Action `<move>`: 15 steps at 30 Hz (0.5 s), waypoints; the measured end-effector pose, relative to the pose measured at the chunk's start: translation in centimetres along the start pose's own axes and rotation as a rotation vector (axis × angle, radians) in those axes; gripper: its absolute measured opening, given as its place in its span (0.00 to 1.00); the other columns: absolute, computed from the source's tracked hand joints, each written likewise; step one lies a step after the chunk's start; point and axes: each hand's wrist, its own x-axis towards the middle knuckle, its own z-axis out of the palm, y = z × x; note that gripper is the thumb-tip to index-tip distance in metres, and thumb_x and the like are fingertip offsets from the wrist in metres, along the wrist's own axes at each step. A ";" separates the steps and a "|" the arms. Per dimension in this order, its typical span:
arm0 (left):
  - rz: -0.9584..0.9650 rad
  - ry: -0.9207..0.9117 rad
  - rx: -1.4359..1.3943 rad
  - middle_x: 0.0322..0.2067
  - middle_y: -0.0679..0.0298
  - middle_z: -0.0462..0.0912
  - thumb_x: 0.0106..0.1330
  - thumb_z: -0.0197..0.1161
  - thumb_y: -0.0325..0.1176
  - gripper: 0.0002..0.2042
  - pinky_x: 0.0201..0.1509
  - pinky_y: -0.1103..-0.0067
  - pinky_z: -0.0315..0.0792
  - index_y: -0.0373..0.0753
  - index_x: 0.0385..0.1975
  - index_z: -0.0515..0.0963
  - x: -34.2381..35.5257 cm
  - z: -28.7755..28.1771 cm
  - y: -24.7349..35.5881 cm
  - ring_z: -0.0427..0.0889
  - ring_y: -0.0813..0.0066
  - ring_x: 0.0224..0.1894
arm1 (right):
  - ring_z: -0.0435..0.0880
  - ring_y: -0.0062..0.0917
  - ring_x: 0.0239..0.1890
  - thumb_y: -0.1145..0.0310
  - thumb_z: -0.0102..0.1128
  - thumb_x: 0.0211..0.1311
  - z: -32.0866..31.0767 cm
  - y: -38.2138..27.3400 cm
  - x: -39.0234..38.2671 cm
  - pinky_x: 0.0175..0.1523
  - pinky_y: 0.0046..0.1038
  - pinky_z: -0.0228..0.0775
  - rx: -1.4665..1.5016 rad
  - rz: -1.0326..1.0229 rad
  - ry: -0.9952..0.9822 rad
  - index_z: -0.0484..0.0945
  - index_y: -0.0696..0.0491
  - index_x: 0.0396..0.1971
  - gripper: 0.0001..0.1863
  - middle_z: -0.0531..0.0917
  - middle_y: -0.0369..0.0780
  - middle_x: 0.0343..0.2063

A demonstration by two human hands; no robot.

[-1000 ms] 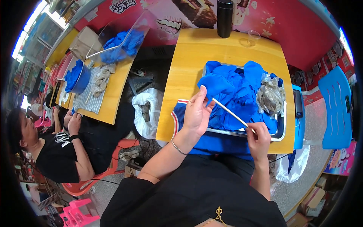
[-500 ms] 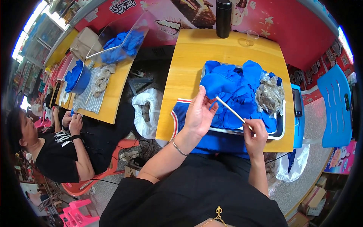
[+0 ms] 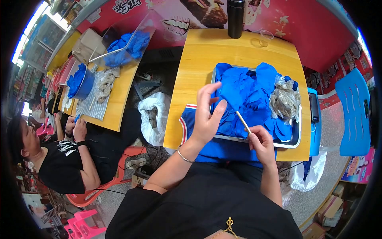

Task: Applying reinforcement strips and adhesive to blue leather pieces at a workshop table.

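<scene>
My right hand (image 3: 258, 141) grips a thin pale stick (image 3: 243, 122), whose upper end meets a blue fabric piece (image 3: 229, 91); whether it is inside that piece, I cannot tell. My left hand (image 3: 208, 115) is open just left of it, thumb and fingers apart, beside the fabric. A heap of blue pieces (image 3: 260, 99) fills a metal tray (image 3: 286, 145) on the yellow table (image 3: 203, 47). A crumpled plastic bag (image 3: 284, 101) with grayish contents lies on the heap's right side. A blue garment with striped trim (image 3: 187, 123) lies left of the tray.
A black bottle (image 3: 234, 22) and clear cup (image 3: 266, 36) stand at the back. A co-worker (image 3: 59, 167) sits at the left table (image 3: 119, 119) with blue pieces in containers (image 3: 81, 81). A white sack (image 3: 151, 119) stands between tables; a blue chair (image 3: 352, 115) is at right.
My left hand has lifted off the blue piece, its thumb and fingers spreading. My right hand and stick have shifted a little left, and the stick is now steeper.
</scene>
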 end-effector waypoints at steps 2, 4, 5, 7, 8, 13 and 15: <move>0.006 0.051 -0.022 0.52 0.57 0.66 0.61 0.59 0.36 0.25 0.57 0.76 0.62 0.34 0.57 0.62 0.4 -0.2 -0.1 0.66 0.67 0.56 | 0.68 0.09 0.18 0.72 0.51 0.63 -0.1 -0.4 -0.1 0.23 0.13 0.59 0.156 0.103 -0.153 0.75 0.58 0.36 0.07 0.74 0.31 0.21; 0.206 -0.061 0.020 0.52 0.58 0.68 0.59 0.62 0.33 0.27 0.58 0.76 0.61 0.34 0.57 0.62 1.1 -0.5 0.5 0.66 0.68 0.57 | 0.68 0.10 0.18 0.71 0.50 0.63 -0.1 -0.4 -0.1 0.22 0.14 0.58 0.185 0.127 -0.182 0.75 0.58 0.37 0.08 0.74 0.31 0.21; 0.157 -0.140 -0.098 0.46 0.61 0.72 0.59 0.63 0.30 0.22 0.54 0.80 0.64 0.33 0.53 0.66 1.3 -0.5 1.0 0.71 0.73 0.50 | 0.67 0.10 0.18 0.70 0.50 0.63 -0.2 -0.4 -0.2 0.22 0.14 0.58 0.229 0.162 -0.190 0.75 0.58 0.37 0.08 0.74 0.31 0.21; 0.033 -0.149 -0.241 0.42 0.63 0.74 0.59 0.63 0.29 0.19 0.49 0.84 0.66 0.33 0.49 0.69 0.8 -0.5 0.4 0.72 0.77 0.45 | 0.67 0.10 0.18 0.70 0.50 0.64 -0.3 -0.5 -0.2 0.23 0.14 0.58 0.271 0.199 -0.197 0.75 0.57 0.37 0.08 0.74 0.31 0.21; -0.091 -0.160 -0.384 0.39 0.66 0.75 0.60 0.62 0.28 0.15 0.44 0.87 0.67 0.33 0.46 0.71 0.6 -0.4 0.2 0.73 0.81 0.40 | 0.68 0.10 0.19 0.71 0.51 0.63 -0.2 -0.5 -0.2 0.23 0.13 0.58 0.278 0.183 -0.182 0.75 0.57 0.36 0.07 0.74 0.31 0.21; -0.035 -0.069 -0.343 0.33 0.67 0.74 0.60 0.63 0.29 0.08 0.32 0.90 0.64 0.34 0.36 0.76 0.6 0.0 0.3 0.70 0.86 0.32 | 0.68 0.09 0.20 0.73 0.54 0.61 0.1 0.8 -0.3 0.24 0.12 0.57 0.135 0.048 -0.081 0.75 0.57 0.35 0.05 0.75 0.31 0.22; -0.002 -0.060 -0.290 0.31 0.68 0.74 0.59 0.64 0.29 0.07 0.31 0.89 0.63 0.34 0.34 0.77 0.8 0.0 0.5 0.69 0.86 0.31 | 0.69 0.09 0.21 0.76 0.55 0.59 0.4 0.6 -0.3 0.26 0.12 0.58 0.060 0.003 -0.019 0.75 0.57 0.35 0.05 0.76 0.32 0.23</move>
